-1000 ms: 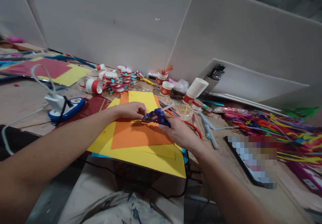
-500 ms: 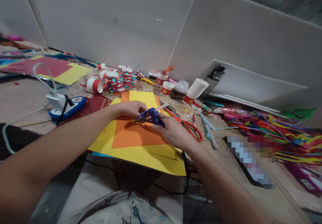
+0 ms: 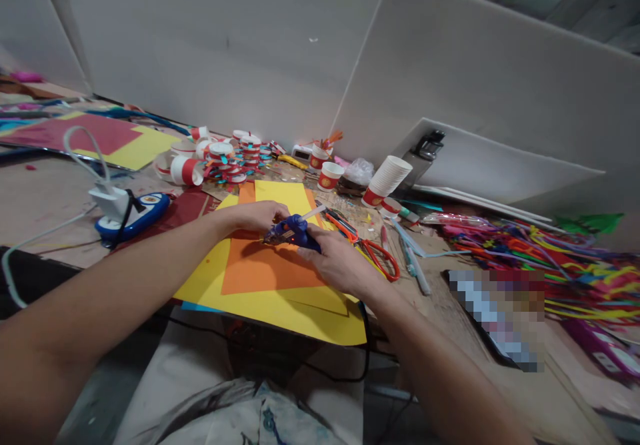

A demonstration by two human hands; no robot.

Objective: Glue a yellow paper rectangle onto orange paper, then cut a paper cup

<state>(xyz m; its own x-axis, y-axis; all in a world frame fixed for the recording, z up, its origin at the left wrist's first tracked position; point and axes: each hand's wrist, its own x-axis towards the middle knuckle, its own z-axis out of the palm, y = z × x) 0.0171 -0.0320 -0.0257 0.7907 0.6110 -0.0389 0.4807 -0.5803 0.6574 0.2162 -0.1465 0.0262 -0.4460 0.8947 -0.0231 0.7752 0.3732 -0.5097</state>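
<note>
A blue glue gun point(image 3: 296, 232) with a pale glue stick at its back is gripped in my right hand point(image 3: 336, 257), its nozzle pointing left. Beside the nozzle, my left hand point(image 3: 263, 217) is closed, fingers bent; whatever it pinches is too small or hidden to name. Both hands are over an orange sheet point(image 3: 273, 273), which lies on larger yellow paper point(image 3: 320, 324) at the table's front edge. Another yellow strip point(image 3: 280, 192) stretches behind the hands.
Red-handled scissors point(image 3: 385, 262) lie right of the papers. Stacked paper cups point(image 3: 390, 177) and cut cup rings point(image 3: 187, 170) stand behind. A blue power strip point(image 3: 143, 215) is left; a phone point(image 3: 493, 318) and colourful pipe cleaners point(image 3: 575, 265) are right.
The glue gun and my right hand have shifted slightly left, bringing the nozzle closer in beneath my left fingers. The whole view has also moved a little.
</note>
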